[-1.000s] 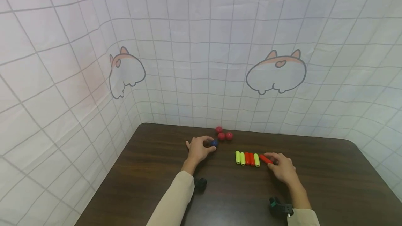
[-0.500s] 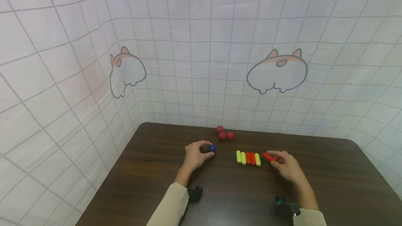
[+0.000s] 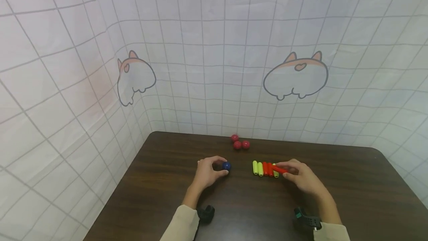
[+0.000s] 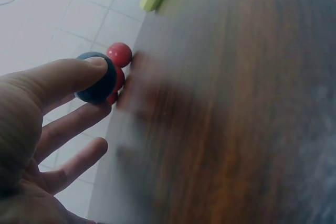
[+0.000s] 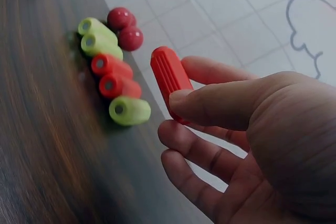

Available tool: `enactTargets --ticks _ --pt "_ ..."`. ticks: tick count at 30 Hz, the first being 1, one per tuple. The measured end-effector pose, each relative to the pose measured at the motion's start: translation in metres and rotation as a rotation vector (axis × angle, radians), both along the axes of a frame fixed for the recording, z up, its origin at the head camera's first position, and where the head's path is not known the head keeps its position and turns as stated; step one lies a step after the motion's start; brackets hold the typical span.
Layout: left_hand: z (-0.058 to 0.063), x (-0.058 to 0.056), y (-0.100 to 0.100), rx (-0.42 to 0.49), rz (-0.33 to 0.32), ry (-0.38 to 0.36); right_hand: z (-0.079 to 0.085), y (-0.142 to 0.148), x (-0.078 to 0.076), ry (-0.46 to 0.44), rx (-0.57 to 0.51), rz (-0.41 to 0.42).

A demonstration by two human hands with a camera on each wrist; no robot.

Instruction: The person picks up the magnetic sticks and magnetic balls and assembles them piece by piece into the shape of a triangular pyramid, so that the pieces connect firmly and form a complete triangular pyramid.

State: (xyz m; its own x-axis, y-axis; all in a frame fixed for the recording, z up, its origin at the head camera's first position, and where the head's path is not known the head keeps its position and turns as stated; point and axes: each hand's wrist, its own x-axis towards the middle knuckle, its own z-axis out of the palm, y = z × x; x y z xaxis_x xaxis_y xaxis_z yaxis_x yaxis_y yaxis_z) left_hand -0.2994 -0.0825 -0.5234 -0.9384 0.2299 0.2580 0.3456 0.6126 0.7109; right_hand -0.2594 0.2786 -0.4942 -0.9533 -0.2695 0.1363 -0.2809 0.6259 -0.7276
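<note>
My left hand [image 3: 206, 174] pinches a dark blue ball [image 3: 226, 166] between thumb and fingers; the left wrist view shows the thumb across the ball [image 4: 97, 85]. My right hand [image 3: 302, 176] pinches a red ribbed stick [image 3: 280, 169] with a rounded end, seen close up in the right wrist view. It overlaps the right end of a row of short hollow tubes. In that row lie two yellow-green tubes [image 5: 98, 44], two red tubes [image 5: 123, 85] and another yellow-green tube [image 5: 131, 110], side by side.
Three red balls [image 3: 237, 145] sit together near the back edge of the dark wooden table [image 3: 160, 181]. Behind it hangs a white gridded cloth [image 3: 207, 66] with cartoon animal drawings. A black strap device [image 3: 309, 220] is on the right wrist.
My left hand has drawn the blue ball away from the red balls, toward me. The right hand's red stick has moved left, from beside the row to over its right end.
</note>
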Motion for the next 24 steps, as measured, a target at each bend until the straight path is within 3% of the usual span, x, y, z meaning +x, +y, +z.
enactTargets --ticks 5,12,16,24 --pt "0.001 0.003 0.0 -0.019 -0.01 -0.02 0.006 -0.012 0.003 0.049 -0.01 0.063" --pt "0.006 0.007 -0.002 0.005 -0.058 -0.071 0.008 -0.033 0.004 0.024 -0.054 0.133" --pt "0.009 0.008 -0.002 0.01 -0.08 -0.061 0.009 -0.046 0.003 0.058 -0.075 0.182" --pt "0.016 0.009 0.001 0.048 -0.111 -0.077 0.009 -0.066 0.003 0.086 -0.033 0.179"
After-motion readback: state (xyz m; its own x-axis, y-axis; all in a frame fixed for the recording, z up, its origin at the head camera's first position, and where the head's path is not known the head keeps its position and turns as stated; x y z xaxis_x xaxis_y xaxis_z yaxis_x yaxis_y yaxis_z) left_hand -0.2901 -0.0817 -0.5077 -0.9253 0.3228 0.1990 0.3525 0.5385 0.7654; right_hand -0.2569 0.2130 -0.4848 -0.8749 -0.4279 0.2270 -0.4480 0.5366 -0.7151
